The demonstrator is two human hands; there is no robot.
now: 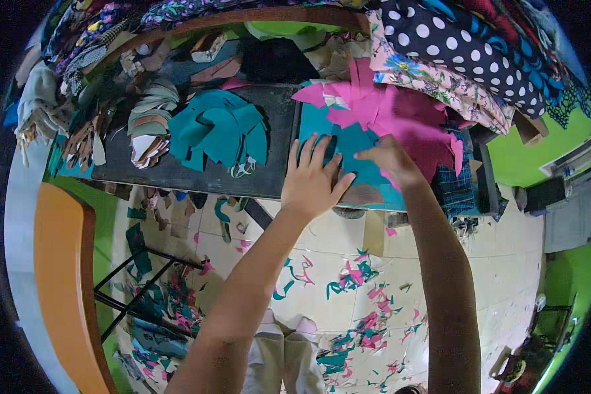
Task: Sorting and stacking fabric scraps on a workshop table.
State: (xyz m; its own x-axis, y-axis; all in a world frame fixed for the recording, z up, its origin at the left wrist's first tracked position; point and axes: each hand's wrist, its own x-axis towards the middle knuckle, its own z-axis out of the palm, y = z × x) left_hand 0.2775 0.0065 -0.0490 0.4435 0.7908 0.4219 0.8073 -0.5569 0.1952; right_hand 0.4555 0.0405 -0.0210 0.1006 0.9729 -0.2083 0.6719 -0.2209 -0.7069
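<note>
My left hand point(312, 180) lies flat with its fingers spread on a teal sheet point(317, 123) at the table's front edge. A small dark piece point(332, 146) shows under and beside its fingers. To the right, my right hand point(395, 163) is closed in a pinch low over the same sheet; what it holds, if anything, is too small to make out. A greyish-brown flat piece point(362, 194) lies between the hands near the edge. Behind and beside my right hand spreads a pile of pink cut pieces point(410, 121), partly covering the teal sheet.
A heap of teal cut pieces point(220, 128) sits left on the dark tabletop point(279, 111), beside a stack of pale pieces point(152, 121). Patterned fabrics point(453, 49) hang over the back. Pink and teal scraps point(351, 276) litter the floor. An orange chair back point(65, 262) stands left.
</note>
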